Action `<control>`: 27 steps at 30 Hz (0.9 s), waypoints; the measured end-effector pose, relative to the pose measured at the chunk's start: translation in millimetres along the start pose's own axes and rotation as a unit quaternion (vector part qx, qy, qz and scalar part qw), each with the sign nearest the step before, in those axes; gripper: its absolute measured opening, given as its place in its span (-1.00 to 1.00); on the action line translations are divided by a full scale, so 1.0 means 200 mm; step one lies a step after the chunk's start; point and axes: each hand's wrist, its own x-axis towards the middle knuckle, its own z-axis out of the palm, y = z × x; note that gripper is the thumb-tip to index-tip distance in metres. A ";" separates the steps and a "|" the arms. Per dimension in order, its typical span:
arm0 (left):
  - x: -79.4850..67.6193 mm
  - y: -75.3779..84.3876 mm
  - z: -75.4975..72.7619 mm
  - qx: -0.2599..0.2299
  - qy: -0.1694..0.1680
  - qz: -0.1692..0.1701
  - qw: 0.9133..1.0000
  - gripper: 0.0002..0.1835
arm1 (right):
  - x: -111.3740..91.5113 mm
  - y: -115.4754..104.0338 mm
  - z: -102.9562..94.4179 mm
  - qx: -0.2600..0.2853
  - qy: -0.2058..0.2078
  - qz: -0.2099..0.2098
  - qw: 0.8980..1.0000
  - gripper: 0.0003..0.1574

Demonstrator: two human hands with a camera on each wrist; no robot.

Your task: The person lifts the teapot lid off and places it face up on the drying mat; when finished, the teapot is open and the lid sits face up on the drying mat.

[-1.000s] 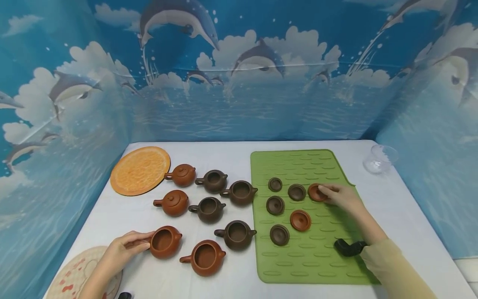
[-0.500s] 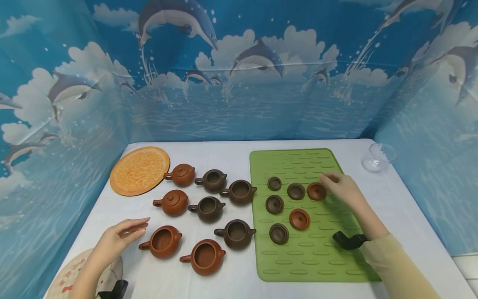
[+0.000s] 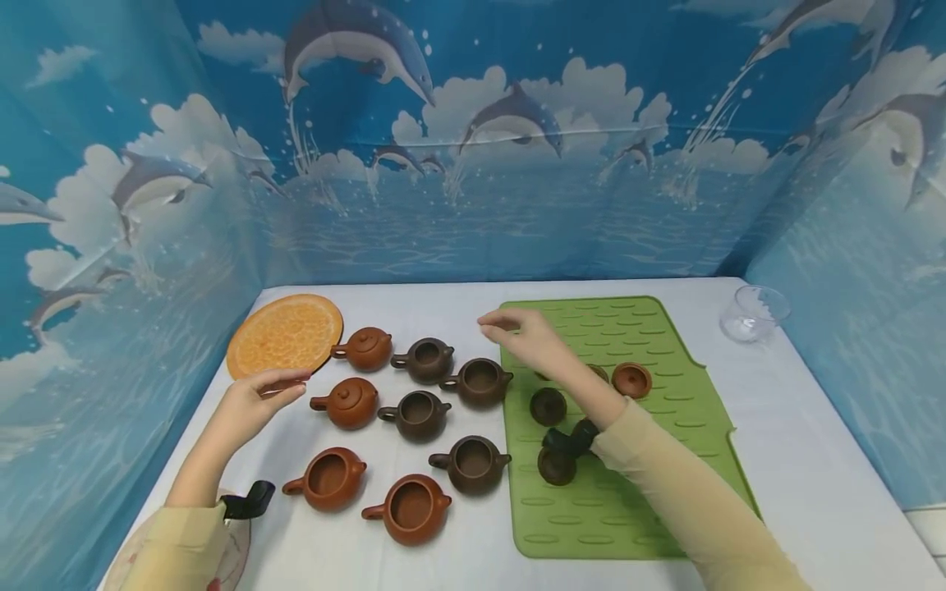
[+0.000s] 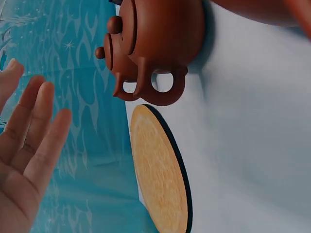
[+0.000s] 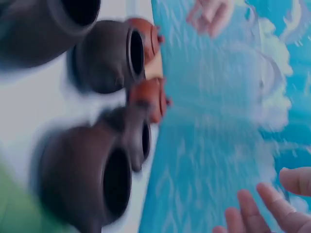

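Note:
My left hand (image 3: 254,404) is raised near the lidded red-brown teapot (image 3: 351,402), fingers extended and holding nothing. In the left wrist view two lidded teapots (image 4: 163,34) lie beyond its spread fingers. My right hand (image 3: 528,338) hovers above the far left corner of the green mat, also holding nothing, near a dark lidless teapot (image 3: 481,382). Several other teapots stand lidless: a red-brown one (image 3: 327,479), another red-brown one (image 3: 411,510) and a dark one (image 3: 474,465). On the mat lie a red-brown lid (image 3: 631,380) and dark lids (image 3: 548,406); my right forearm covers some lids.
The green mat (image 3: 709,484) covers the table's right part. An orange round mat (image 3: 284,336) lies at the back left, and a pale round mat (image 3: 235,550) is partly under my left sleeve. A clear glass (image 3: 750,316) stands at the back right. Dolphin-print cloth (image 3: 473,222) surrounds the table.
My left hand let go of the front-left red-brown teapot's handle and rose away from it. My right hand let go of the red-brown lid and swept left across the mat.

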 end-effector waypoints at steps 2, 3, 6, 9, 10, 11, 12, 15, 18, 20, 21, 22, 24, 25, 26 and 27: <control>0.04 -0.01 0.01 -0.005 -0.003 -0.010 1.000 -0.58 | 0.07 -0.06 0.11 0.012 -0.020 -0.012 1.000 -0.61; 0.05 -0.01 0.02 -0.011 -0.006 -0.015 1.000 -0.57 | 0.09 -0.08 0.16 0.011 -0.029 -0.020 0.999 -0.63; 0.09 -0.04 0.04 -0.024 -0.018 -0.031 0.999 -0.55 | 0.16 -0.16 0.32 0.001 -0.059 -0.037 0.998 -0.67; 0.11 -0.08 0.06 -0.012 -0.035 -0.041 0.998 -0.58 | 0.21 -0.24 0.48 -0.015 -0.097 -0.045 0.994 -0.69; 0.12 -0.10 0.06 -0.007 -0.041 -0.046 0.998 -0.60 | 0.22 -0.26 0.53 -0.022 -0.110 -0.049 0.992 -0.69; 0.12 -0.11 0.07 -0.001 -0.047 -0.048 0.998 -0.62 | 0.23 -0.28 0.59 -0.029 -0.121 -0.052 0.991 -0.69; 0.12 -0.11 0.07 0.005 -0.053 -0.049 0.997 -0.63 | 0.24 -0.30 0.64 -0.035 -0.129 -0.056 0.989 -0.70; 0.13 -0.13 0.09 -0.002 -0.072 -0.066 0.995 -0.64 | 0.26 -0.33 0.76 -0.051 -0.144 -0.059 0.987 -0.70; 0.13 -0.14 0.11 -0.010 -0.090 -0.077 0.993 -0.62 | 0.27 -0.34 0.85 -0.059 -0.146 -0.050 0.986 -0.70; 0.12 -0.14 0.13 -0.010 -0.096 -0.082 0.992 -0.63 | 0.28 -0.33 0.89 -0.074 -0.145 -0.052 0.985 -0.71; 0.12 -0.15 0.13 -0.007 -0.098 -0.081 0.992 -0.64 | 0.28 -0.33 0.91 -0.084 -0.142 -0.055 0.985 -0.72; 0.12 -0.15 0.14 -0.004 -0.100 -0.079 0.992 -0.64 | 0.29 -0.33 0.92 -0.097 -0.140 -0.061 0.984 -0.72; 0.12 -0.16 0.15 0.002 -0.102 -0.075 0.992 -0.66 | 0.29 -0.32 0.94 -0.125 -0.133 -0.072 0.980 -0.73; 0.13 -0.16 0.16 0.004 -0.103 -0.073 0.992 -0.67 | 0.30 -0.32 0.95 -0.141 -0.129 -0.078 0.978 -0.73; 0.13 -0.16 0.16 0.006 -0.104 -0.071 0.992 -0.68 | 0.30 -0.32 0.96 -0.158 -0.126 -0.083 0.976 -0.72; 0.13 -0.16 0.17 0.008 -0.105 -0.069 0.992 -0.68 | 0.30 -0.32 0.96 -0.174 -0.124 -0.088 0.973 -0.71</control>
